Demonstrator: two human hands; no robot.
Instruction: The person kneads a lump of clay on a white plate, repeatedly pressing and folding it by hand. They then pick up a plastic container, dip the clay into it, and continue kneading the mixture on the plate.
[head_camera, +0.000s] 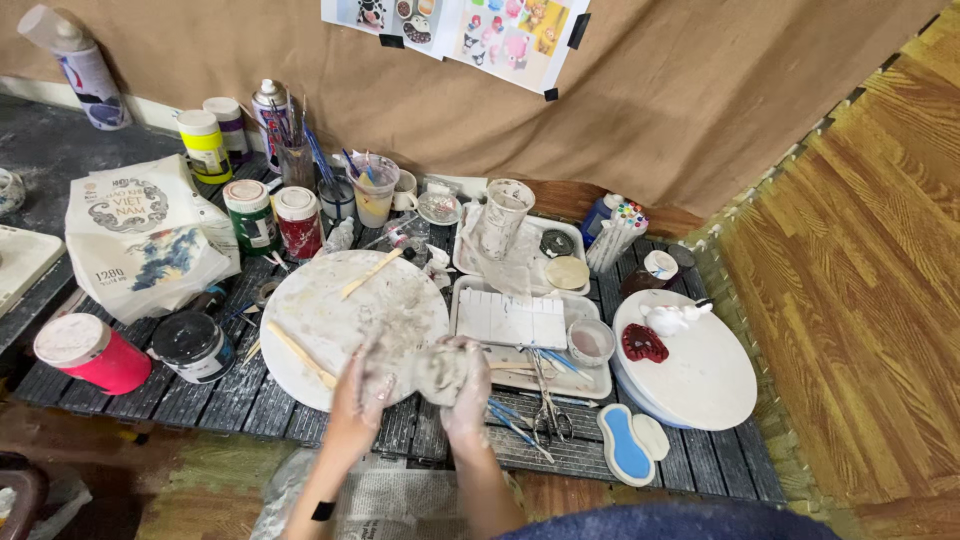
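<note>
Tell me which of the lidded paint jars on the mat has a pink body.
The pink jar at the mat's near left corner, white-lidded, beside the black-lidded jar; the green-labelled jar and red-labelled jar stand farther back.

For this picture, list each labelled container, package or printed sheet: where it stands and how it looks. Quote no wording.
Printed bag: far left, white, blue pattern.
Pink tub: near left, white lid.
Black tub: beside it.
Green jar, red jar: behind round board.
Picture sheets: taped on backdrop.
</note>
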